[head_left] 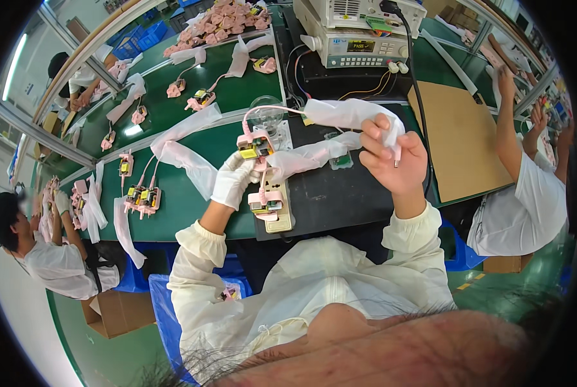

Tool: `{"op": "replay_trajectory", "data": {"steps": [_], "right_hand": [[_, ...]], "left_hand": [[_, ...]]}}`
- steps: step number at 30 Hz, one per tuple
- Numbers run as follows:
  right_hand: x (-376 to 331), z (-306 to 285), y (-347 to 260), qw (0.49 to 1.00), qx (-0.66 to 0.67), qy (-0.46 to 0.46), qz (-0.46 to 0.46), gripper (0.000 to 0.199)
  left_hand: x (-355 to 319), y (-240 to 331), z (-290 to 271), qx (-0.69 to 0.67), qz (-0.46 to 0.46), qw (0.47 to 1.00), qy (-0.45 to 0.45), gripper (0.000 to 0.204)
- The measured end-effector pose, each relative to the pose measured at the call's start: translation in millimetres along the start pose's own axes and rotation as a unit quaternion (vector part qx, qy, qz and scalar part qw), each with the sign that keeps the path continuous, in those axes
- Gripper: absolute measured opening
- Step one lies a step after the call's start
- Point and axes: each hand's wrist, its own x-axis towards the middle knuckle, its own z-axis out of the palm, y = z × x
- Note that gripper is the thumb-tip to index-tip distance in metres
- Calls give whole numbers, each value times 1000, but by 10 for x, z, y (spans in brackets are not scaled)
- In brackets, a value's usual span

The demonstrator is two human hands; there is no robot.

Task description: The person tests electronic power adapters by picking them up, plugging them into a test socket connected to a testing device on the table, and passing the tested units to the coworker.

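Note:
My left hand (232,180), in a white glove, is closed on an open pink power adapter (255,146) with a yellow transformer showing. From it a thin pink cable arcs to the right into a white plastic sleeve (343,113). My right hand (395,160), bare, is raised and closed on the far end of that sleeve, with the cable's plug (397,158) poking out below the fingers. Just below my left hand, a second open adapter (265,202) sits on a beige power strip (279,223). Another white-sleeved cable (311,157) stretches between the hands on the black mat.
A glass bulb (267,115) stands behind the held adapter. Stacked test instruments (366,46) with a display rise at the back. Several adapters (142,198) lie at left, with a pink heap (227,24) beyond. Cardboard (459,138) covers the right side. Co-workers sit at both sides.

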Motion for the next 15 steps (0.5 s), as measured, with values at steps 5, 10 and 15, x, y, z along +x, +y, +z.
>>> {"op": "replay_trajectory", "data": {"steps": [5, 10, 15], "right_hand": [[-114, -124, -95, 962, -273, 14, 14, 25], [-234, -327, -146, 878, -474, 42, 55, 19], [-217, -588, -219, 730, -647, 215, -32, 21]], "left_hand": [[-40, -15, 10, 91, -9, 996, 21, 22], [-15, 29, -22, 194, 13, 981, 0, 26], [80, 165, 69, 295, -23, 954, -53, 34]]}}
